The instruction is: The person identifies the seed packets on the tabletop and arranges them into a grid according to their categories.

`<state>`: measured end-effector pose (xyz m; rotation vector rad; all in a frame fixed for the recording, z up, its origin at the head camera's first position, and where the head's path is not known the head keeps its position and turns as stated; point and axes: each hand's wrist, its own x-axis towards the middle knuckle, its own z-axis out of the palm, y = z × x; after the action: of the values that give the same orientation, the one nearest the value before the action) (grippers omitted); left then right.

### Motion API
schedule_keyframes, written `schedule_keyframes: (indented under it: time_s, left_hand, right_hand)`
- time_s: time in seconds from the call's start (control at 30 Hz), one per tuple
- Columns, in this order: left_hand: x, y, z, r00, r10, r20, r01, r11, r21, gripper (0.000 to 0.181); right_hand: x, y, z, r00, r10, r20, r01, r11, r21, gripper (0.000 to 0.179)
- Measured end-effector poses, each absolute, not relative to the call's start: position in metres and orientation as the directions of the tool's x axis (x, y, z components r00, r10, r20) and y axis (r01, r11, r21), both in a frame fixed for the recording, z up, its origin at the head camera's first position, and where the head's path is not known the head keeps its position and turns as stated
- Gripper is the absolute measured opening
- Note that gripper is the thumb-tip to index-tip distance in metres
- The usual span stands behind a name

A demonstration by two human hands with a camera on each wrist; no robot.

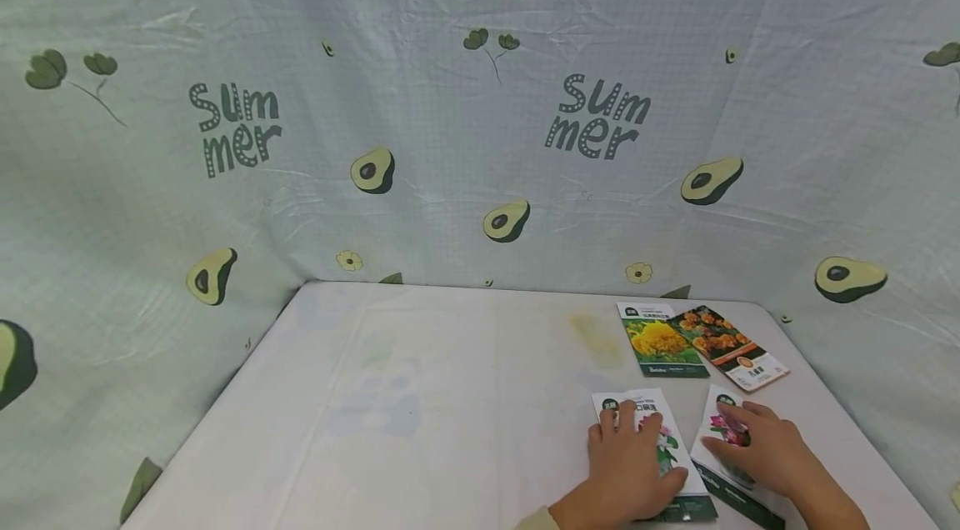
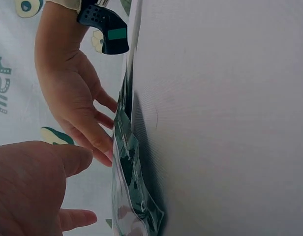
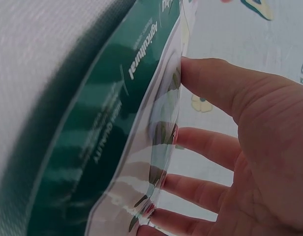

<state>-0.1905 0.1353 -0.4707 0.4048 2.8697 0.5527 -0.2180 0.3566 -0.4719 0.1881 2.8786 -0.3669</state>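
Two glossy white flower seed packets lie at the table's near right. My left hand [image 1: 628, 463] is over the left packet [image 1: 667, 430], which has pink blooms and a dark green band, with fingers spread across its upper part. Thumb and fingers of my right hand [image 1: 772, 447] are spread over the right packet [image 1: 716, 472], printed with a pink flower. In the right wrist view, the fingertips touch the clear film of that packet [image 3: 92, 128], whose green band reads "Agricultural". Neither hand's fingers are wrapped round a packet. Parts of both packets are hidden beneath the hands.
Farther back on the white table [image 1: 420, 413] lie a yellow-flower packet [image 1: 660, 338] and an orange-flower packet [image 1: 727, 347], the latter overlapping its neighbour's corner. An avocado-print cloth [image 1: 435, 113] hangs behind and beside the table. A dark wrist device [image 2: 109, 29] sits on my right wrist.
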Motion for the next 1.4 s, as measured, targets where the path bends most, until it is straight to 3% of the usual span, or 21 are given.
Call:
schedule_keyframes:
  time_s: [0.43,1.03,1.4]
  left_hand:
    - [-0.192,0.147,-0.471,-0.946,0.285,-0.153,0.225,0.919,0.323,0.053]
    - [-0.195,0.155,-0.475,-0.956,0.253,-0.147,0.217,0.950,0.225,0.062]
    - [-0.196,0.156,-0.475,-0.953,0.274,-0.129,0.250,0.952,0.177,0.059]
  right_hand:
    - [-0.216,0.355,-0.467,-0.966,0.086,-0.243,0.139,0.967,-0.213,0.103]
    - [-0.217,0.354,-0.467,-0.966,0.083,-0.244,0.138,0.967,-0.215,0.104]
    - [-0.219,0.351,-0.461,-0.965,0.082,-0.248,0.136,0.969,-0.208,0.105]
